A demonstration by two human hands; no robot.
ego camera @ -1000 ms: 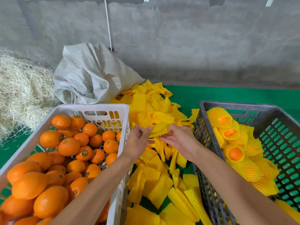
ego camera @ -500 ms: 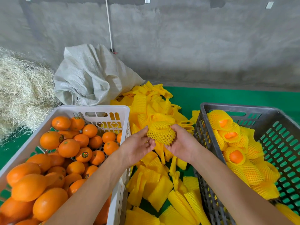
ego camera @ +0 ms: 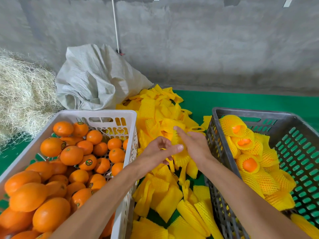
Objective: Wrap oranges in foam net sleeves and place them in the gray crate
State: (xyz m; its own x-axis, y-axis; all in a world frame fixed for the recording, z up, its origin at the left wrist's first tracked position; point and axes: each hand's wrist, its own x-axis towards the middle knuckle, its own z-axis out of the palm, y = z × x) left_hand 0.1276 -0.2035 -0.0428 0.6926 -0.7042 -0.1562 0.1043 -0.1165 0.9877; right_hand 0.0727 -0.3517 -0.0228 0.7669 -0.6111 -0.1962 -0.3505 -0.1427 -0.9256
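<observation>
While the right hand (ego camera: pixel 195 145) pinched a foam net sleeve (ego camera: pixel 178 140) over the loose pile, the left hand (ego camera: pixel 158 150) hung half curled, holding nothing. Thin foam could slip or tear if pulled. Between white crate (ego camera: pixel 96 113) and gray crate (ego camera: pixel 214 128) room was narrow.

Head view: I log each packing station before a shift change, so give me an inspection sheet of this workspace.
Surface: green mat under everything.
Job's things: white crate full of bare oranges; foam net sleeves heaped between crates; gray crate holding wrapped oranges.
Clutter: woven sack; straw pile.
Hands: left hand and right hand meet over the sleeves; grip unclear.
Cables: thin white line down the wall.
Surroundings: bare concrete wall.
</observation>
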